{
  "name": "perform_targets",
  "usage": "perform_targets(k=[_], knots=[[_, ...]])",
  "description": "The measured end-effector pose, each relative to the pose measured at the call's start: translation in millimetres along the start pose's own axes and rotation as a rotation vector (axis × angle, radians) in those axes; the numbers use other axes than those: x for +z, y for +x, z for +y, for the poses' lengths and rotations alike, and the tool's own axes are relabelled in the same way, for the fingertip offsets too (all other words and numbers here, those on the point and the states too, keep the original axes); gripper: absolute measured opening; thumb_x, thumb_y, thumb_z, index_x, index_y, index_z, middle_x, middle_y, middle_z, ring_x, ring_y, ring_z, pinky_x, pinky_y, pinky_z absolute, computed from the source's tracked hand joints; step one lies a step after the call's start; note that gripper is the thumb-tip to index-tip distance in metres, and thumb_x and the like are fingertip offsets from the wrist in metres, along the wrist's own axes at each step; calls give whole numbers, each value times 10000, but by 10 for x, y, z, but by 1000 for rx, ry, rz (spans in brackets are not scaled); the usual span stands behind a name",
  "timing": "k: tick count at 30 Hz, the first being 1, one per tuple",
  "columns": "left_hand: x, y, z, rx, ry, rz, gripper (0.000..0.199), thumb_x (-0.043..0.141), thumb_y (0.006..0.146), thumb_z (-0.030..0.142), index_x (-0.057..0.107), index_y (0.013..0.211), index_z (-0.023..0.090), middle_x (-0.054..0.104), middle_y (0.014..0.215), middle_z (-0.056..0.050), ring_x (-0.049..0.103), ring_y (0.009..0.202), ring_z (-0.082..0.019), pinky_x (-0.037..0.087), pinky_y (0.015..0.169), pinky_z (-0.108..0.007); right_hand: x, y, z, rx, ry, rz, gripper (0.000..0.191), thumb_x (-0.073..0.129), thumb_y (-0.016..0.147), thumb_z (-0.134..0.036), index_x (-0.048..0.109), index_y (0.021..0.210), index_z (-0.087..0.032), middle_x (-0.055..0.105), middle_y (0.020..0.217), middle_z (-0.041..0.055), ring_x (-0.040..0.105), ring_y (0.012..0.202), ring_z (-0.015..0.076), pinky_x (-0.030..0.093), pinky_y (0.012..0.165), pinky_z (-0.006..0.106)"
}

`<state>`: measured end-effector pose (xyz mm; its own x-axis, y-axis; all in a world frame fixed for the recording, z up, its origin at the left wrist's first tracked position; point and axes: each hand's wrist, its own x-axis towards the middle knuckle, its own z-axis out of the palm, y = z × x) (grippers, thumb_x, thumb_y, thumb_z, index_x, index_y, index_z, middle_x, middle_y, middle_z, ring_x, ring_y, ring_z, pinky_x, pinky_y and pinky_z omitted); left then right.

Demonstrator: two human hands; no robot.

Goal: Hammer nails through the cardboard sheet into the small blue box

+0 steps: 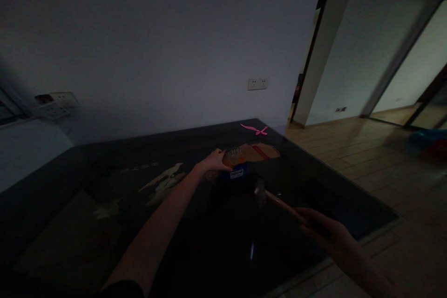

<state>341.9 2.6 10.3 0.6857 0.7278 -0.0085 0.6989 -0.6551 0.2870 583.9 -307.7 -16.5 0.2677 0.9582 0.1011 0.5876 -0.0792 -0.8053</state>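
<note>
My left hand (215,161) is closed on the left end of a small box (238,170), orange on top and blue on the side with a white label, on the dark glossy table. In my right hand (319,224) is a hammer (279,202), gripped by its wooden handle. Its metal head (260,192) is in front of the box and to its right, apart from it. Just behind the box lies a brown piece (263,151) with a red stripe.
A pink ribbon-like item (258,130) lies near the back corner of the dark table (167,136). Behind the table stands a wall with a socket plate (257,84). More sockets (57,104) are at the left. Tiled floor (335,149) shows at the right.
</note>
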Motion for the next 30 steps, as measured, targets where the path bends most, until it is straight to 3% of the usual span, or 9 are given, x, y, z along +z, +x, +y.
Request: perform_targets(k=[4, 8, 16, 20, 23, 27, 30], knots=[[26, 348, 109, 0, 10, -12, 876, 653, 561, 582, 459, 1255, 84, 470, 1223, -174, 469, 1138, -320, 384, 970, -354, 160, -16, 205, 46, -88, -38, 373, 571, 777, -418, 654, 1096, -244, 708, 1063, 53, 646, 972, 278, 505, 812, 363], [23, 542, 168, 14, 4, -25, 869, 665, 559, 563, 463, 1249, 76, 462, 1238, -183, 477, 1134, -316, 391, 961, -346, 300, 55, 126, 90, -244, -14, 385, 529, 802, -355, 610, 1166, -261, 696, 1099, 48, 649, 974, 274, 508, 797, 373], [12, 660, 178, 38, 1, -41, 934, 665, 558, 581, 413, 1299, 71, 434, 1305, -195, 450, 1186, -314, 370, 979, -324, 570, 316, -108, -43, -364, -16, 286, 460, 862, -296, 659, 1050, -212, 695, 1074, 74, 654, 953, 249, 497, 796, 334], [3, 650, 184, 14, 4, -28, 1105, 683, 527, 631, 283, 1378, 50, 350, 1390, -253, 361, 1269, -370, 310, 1027, -407, 632, 454, -126, -113, -406, -56, 282, 463, 865, -271, 651, 1065, -207, 688, 1086, 78, 648, 967, 244, 490, 809, 333], [-70, 479, 157, -11, -27, 127, 1122, 642, 581, 669, 198, 1409, 57, 269, 1448, -257, 263, 1332, -380, 221, 1070, -480, 642, 612, -126, -216, -456, -128, 279, 468, 866, -254, 642, 1077, -199, 685, 1079, 87, 650, 943, 237, 489, 794, 335], [-133, -103, 119, 29, -194, 477, 673, 496, 806, 537, 370, 1330, 133, 427, 1371, -154, 400, 1265, -249, 299, 1058, -394, 640, 886, -125, -315, -460, -199, 261, 488, 867, -254, 646, 1069, -207, 688, 1068, 69, 648, 932, 209, 478, 801, 303], [7, -648, 174, 69, -304, 539, 389, 445, 869, 391, 522, 1180, 170, 556, 1207, -97, 505, 1147, -203, 378, 1008, -360, 646, 1111, -132, -371, -466, -246, 240, 523, 849, -259, 658, 1041, -209, 699, 1039, 57, 650, 921, 204, 471, 791, 288]])
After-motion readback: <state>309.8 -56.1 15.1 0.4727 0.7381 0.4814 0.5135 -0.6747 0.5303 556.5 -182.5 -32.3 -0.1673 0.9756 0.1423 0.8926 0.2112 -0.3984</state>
